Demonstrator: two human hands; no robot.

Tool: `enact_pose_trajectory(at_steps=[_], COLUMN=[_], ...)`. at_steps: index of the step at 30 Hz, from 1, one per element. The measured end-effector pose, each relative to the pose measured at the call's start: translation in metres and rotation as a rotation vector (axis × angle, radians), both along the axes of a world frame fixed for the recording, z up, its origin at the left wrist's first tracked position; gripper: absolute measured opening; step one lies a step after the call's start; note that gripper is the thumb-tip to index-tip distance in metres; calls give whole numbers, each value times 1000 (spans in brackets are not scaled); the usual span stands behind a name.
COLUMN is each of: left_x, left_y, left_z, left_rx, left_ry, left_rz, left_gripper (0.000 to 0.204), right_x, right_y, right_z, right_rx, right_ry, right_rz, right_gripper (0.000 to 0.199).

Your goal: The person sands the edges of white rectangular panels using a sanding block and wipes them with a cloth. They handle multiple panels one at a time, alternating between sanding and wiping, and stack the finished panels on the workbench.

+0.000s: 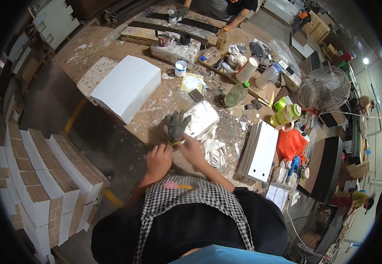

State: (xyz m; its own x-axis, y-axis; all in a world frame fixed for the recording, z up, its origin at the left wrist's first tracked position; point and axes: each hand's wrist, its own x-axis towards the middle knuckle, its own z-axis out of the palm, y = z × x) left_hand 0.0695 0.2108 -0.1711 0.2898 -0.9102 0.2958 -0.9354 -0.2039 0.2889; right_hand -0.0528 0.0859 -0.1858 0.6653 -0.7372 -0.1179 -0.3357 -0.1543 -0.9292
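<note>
A dark grey work glove [176,125] with a yellowish cuff edge sits upright at the near edge of the worktable, fingers pointing away from me. My right hand [192,152] pinches its cuff from the right. My left hand [159,158] is closed at the left side of the same cuff, its fingertips partly hidden. Just beyond the glove is a white wrapped block [201,119], with a crumpled white cloth [214,152] beside my right hand.
A stack of white panels [127,86] lies left on the worktable [156,115]; more white panels [258,152] lie right. A green-capped bottle [236,94], a white tub [180,67] and a fan [324,91] stand beyond. A co-worker's gloved hand [178,15] works opposite. Cardboard stacks [45,185] fill the lower left.
</note>
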Motion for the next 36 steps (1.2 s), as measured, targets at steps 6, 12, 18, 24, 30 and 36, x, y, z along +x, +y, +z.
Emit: enact_pose_trajectory(at_steps=[6, 12, 18, 24, 30, 36], left_x=[6, 38, 48, 44, 24, 34], left_y=[6, 14, 27, 14, -2, -21], left_z=[-8, -37, -64, -68, -68, -110], left_rx=[105, 156, -348, -518, -404, -240], left_ry=[97, 1012, 2162, 2155, 2081, 2088], left_rz=[157, 408, 368, 289, 314, 508], left_gripper=[25, 37, 26, 36, 31, 44], right_x=[2, 4, 13, 14, 18, 14], right_y=[16, 31, 30, 37, 35, 32], right_z=[-11, 0, 9, 19, 18, 15], right_rx=[-222, -532, -688, -502, -421, -423], right_ry=[-96, -35, 129, 22, -140, -154], right_rz=[62, 308, 446, 467, 373, 374], right_gripper=[18, 24, 20, 14, 20, 26])
